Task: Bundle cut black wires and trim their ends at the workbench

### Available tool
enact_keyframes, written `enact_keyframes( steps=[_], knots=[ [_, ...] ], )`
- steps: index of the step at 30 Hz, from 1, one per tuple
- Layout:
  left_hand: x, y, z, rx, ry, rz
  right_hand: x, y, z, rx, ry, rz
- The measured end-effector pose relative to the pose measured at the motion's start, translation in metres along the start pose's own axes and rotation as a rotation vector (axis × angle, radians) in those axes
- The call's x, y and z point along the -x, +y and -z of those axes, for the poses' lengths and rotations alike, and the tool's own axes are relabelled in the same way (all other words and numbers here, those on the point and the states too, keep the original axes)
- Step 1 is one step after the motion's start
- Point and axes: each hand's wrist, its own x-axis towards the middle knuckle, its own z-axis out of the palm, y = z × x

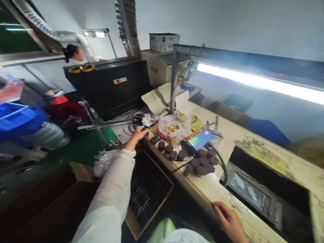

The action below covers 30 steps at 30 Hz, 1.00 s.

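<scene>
My left hand point(137, 137) reaches to the far left corner of the worktable, its fingers closed around a small black object point(146, 129) whose kind I cannot make out. Beside it stands a dark, round piece point(155, 138) at the table edge. Several dark, bumpy-topped pieces point(173, 155) sit along the edge, and more lie clustered point(201, 163) nearer the middle. My right hand point(230, 220) rests at the table's near edge, fingers loosely extended and holding nothing visible. Between the hands is a blue box-shaped device point(198, 140) with a thick black hose.
An open plastic bag point(174, 125) holds small yellow-brown bits. A recessed black opening with a metal frame point(250, 190) lies at right under a bright tube lamp point(255, 81). Below the left arm is a carton of black items point(149, 189). Another person point(74, 54) is behind the black cabinet point(108, 86).
</scene>
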Motion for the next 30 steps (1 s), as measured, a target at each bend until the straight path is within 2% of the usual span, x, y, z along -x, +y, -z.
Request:
enact_keyframes(
  steps=[2,4,7,9,11,13,16,19,22,26,30],
  knots=[
    [0.022,-0.005,0.013,0.088,-0.039,0.024,-0.002,-0.007,0.008,-0.085,-0.065,-0.034],
    [0.049,-0.019,0.022,0.429,-0.057,0.185,-0.012,-0.014,0.027,-0.156,-0.05,-0.007],
    [0.1,-0.054,0.018,0.732,-0.128,0.381,-0.046,-0.026,0.072,-0.108,0.156,0.066],
    [0.14,-0.077,0.002,0.838,-0.131,0.545,-0.08,-0.037,0.102,0.067,0.251,0.079],
    [0.181,-0.095,-0.022,0.922,-0.115,0.666,-0.119,-0.05,0.123,0.325,0.304,0.086],
    [0.218,-0.104,-0.05,1.014,-0.118,0.734,-0.159,-0.063,0.132,0.397,0.329,0.084],
    [0.258,-0.107,-0.09,1.109,-0.157,0.752,-0.205,-0.078,0.128,0.479,0.329,0.068],
    [0.282,-0.103,-0.12,1.165,-0.197,0.737,-0.227,-0.082,0.12,0.548,0.287,0.042],
    [0.297,-0.099,-0.141,1.218,-0.228,0.706,-0.233,-0.079,0.12,0.593,0.248,0.018],
    [0.311,-0.091,-0.168,1.269,-0.293,0.649,-0.229,-0.073,0.131,0.611,0.228,-0.031],
    [0.319,-0.081,-0.19,1.335,-0.332,0.655,-0.225,-0.066,0.146,0.568,0.233,-0.078]
  ],
)
